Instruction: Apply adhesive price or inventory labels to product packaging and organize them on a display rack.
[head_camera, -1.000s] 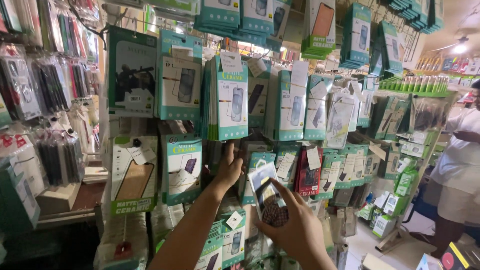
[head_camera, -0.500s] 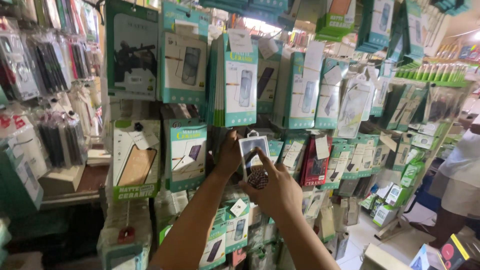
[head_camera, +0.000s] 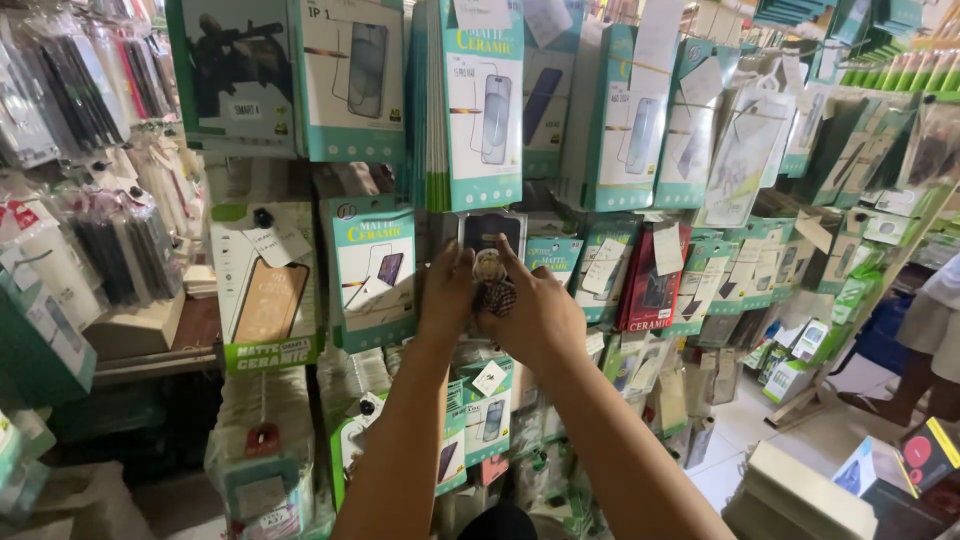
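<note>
Head view: your left hand (head_camera: 447, 292) and right hand (head_camera: 535, 315) meet at the rack's centre, fingers pinched together around a small packet with a checked figure (head_camera: 493, 285), pressed against the dark phone-case pack (head_camera: 492, 232) at 12 o'clock of it. It looks nearly hung; letting go remains. A teal screen-protector box (head_camera: 373, 270) hangs at 9 o'clock.

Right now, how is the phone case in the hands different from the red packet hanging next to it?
The phone case is dark with a clear edge and a little checked figure on it; the red packet is red with a white tag. The left hand and right hand both touch the phone case; the red packet hangs untouched to its right. Both sit on the same crowded wall rack.
</note>
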